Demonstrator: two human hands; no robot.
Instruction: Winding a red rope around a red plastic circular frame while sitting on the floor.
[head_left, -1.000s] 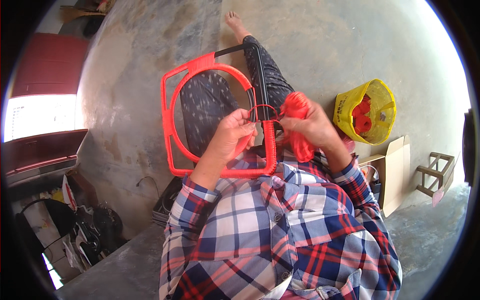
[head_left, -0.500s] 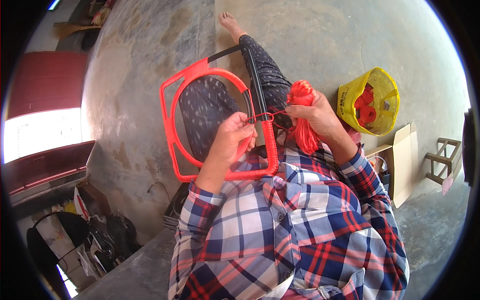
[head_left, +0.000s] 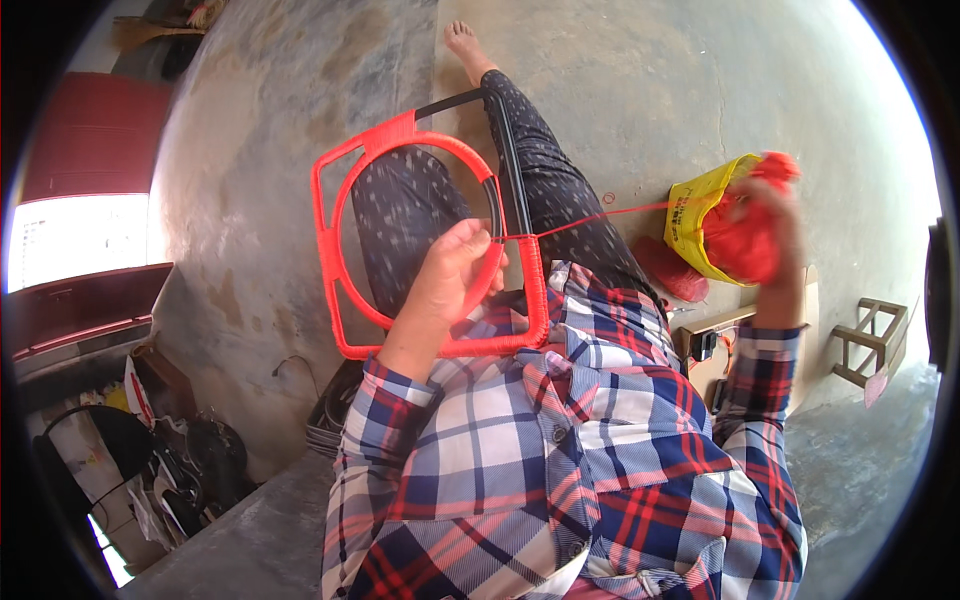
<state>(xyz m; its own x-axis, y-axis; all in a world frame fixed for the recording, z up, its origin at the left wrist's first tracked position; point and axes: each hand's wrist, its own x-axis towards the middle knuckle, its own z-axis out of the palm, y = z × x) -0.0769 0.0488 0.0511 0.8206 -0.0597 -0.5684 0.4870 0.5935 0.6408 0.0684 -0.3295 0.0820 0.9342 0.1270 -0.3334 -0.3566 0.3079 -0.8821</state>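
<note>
Across my lap lies a metal frame [head_left: 540, 300] with an inner ring, mostly wound in red cord; the upper right bar and a short piece of the ring show bare black. My left hand [head_left: 452, 268] is closed round the ring's right side, thumb on the cord where the winding ends. From there a taut red strand [head_left: 612, 212] runs right to a bundle of red cord [head_left: 745, 240]. My right hand [head_left: 783, 225], smeared by motion, is closed on that bundle, out beyond my right knee. The bundle overlaps the yellow bucket-like bag behind it.
The yellow bag [head_left: 688, 205] stands on the concrete floor at the right. A red slipper-like item [head_left: 672, 270] lies beside it. Further off are an open cardboard box [head_left: 712, 328] and a small wooden stool [head_left: 868, 345]. Assorted household items [head_left: 190, 450] crowd the lower left.
My right hand has swung far out to the right with the cord bundle, drawing the strand long and straight. The loop at the bar has tightened. My left hand stays on the frame.
</note>
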